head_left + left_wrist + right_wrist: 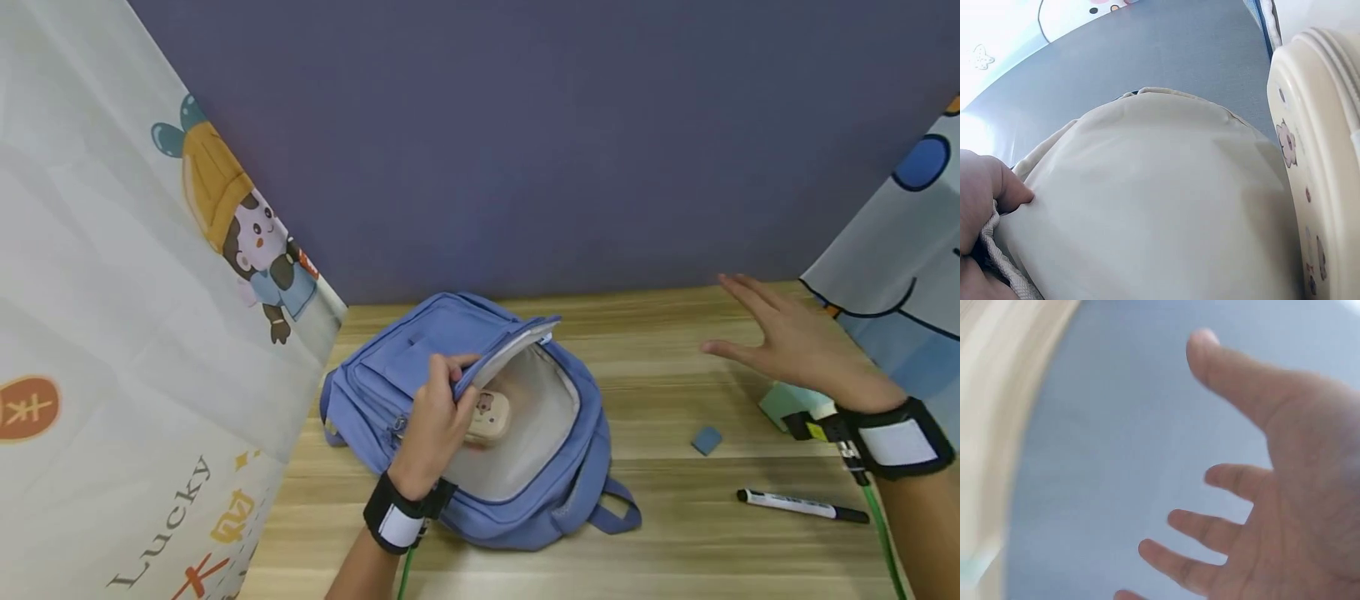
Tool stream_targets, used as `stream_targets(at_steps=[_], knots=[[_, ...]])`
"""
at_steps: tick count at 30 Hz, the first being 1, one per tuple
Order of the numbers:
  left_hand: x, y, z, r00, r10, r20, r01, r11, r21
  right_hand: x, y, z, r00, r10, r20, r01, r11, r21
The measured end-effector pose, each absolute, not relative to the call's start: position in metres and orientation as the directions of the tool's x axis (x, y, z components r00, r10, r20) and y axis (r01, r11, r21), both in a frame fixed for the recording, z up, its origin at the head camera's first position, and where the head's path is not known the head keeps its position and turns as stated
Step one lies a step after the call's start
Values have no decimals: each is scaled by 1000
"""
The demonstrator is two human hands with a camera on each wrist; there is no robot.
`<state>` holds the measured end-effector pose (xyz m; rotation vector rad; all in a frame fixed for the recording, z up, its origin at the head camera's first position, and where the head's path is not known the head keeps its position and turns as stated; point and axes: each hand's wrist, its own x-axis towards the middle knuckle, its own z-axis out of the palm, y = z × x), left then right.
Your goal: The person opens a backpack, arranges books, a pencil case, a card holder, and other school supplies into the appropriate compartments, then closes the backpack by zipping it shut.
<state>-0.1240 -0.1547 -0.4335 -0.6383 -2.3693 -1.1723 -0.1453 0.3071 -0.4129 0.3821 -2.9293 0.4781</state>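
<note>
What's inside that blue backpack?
I can see a cream case with little cartoon pictures, and pale lining. The lifted flap covers part of the inside, so I can't tell whether anything else is tucked underneath.

The backpack (525, 437) is matt cloth, the case (491, 419) smooth plastic, the table (660, 350) wood-grained.

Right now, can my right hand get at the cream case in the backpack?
Probably yes: your left hand holds the backpack open, the cream case shows inside, and your right hand is empty.
</note>
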Motion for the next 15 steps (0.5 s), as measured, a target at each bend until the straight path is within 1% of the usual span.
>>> stream_targets(at_steps=[4, 7, 9, 11, 12, 15], knots=[[-123, -157, -431, -809, 209, 550, 565, 537, 627, -148, 373, -452, -988, -156, 17, -154, 946, -287], [-122, -159, -429, -807, 217, 549, 569, 535, 625, -139, 398, -478, -983, -142, -115, -101, 947, -304], [-121, -160, -428, -806, 228, 546, 573, 533, 623, -134, 406, -492, -976, -140, -169, -77, 940, -332], [-121, -160, -428, -805, 238, 543, 576, 532, 620, -130, 409, -503, -970, -144, -194, -67, 932, -357], [-121, -160, -428, -804, 242, 543, 578, 531, 620, -130, 409, -508, -970, -152, -192, -72, 925, -372], [-121, -161, -427, -805, 250, 539, 581, 523, 624, -131, 409, -515, -971, -170, -165, -101, 926, -362]])
